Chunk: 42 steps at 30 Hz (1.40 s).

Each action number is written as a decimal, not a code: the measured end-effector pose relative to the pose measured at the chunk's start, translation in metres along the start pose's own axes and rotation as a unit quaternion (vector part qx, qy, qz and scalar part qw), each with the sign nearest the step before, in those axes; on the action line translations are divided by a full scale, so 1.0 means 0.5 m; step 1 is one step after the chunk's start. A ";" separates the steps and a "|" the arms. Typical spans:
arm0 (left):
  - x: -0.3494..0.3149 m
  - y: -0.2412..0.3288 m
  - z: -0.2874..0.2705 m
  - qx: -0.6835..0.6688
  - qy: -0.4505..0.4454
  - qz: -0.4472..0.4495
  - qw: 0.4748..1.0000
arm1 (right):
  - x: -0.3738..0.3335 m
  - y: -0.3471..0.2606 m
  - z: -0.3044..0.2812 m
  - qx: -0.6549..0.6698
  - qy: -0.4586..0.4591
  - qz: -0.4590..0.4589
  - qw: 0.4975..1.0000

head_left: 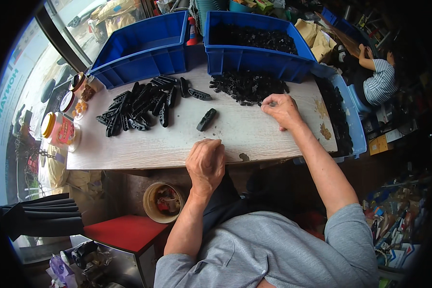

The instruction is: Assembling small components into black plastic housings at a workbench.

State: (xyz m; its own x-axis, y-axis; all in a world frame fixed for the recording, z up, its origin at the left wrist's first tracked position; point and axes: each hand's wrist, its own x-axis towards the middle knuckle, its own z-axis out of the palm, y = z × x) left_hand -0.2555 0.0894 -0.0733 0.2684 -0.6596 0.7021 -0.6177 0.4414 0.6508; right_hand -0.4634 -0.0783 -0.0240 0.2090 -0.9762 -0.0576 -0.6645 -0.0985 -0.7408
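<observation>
Black plastic parts (pixel 245 86) lie piled just beyond and left of the right hand (pixel 265 106), whose thumb and forefinger converge at the pile's edge. The left hand (pixel 206 163) curls its fingers inward; I cannot tell whether either grip is pressed together or pinching anything. One elongated black piece (pixel 206 119) lies just ahead of the left hand.

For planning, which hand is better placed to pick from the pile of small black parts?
Probably the right hand: its fingertips are close to the pile. The left hand is farther, near the front of the table.
</observation>
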 end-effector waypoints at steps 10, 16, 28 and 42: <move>-0.008 0.035 0.031 -0.072 -0.055 -0.151 0.984 | -0.032 0.017 -0.023 0.200 -0.027 0.095 0.975; 0.068 0.032 0.126 -0.235 -0.117 -0.332 0.906 | -0.073 -0.001 0.011 0.285 -0.084 0.074 0.952; 0.101 0.025 0.151 -0.350 -0.057 -0.450 0.820 | -0.127 -0.023 0.046 0.352 -0.119 -0.004 0.928; 0.080 -0.027 0.012 0.273 0.026 -0.066 0.959 | -0.134 -0.019 0.064 0.430 -0.092 0.002 0.898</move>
State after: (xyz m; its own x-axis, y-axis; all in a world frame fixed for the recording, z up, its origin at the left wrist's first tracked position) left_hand -0.2406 0.0535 -0.0558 0.3988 -0.6506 0.6463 -0.8672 -0.0383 0.4965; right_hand -0.4481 -0.0058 -0.0348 0.3752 -0.9201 -0.1127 0.1169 0.1676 -0.9789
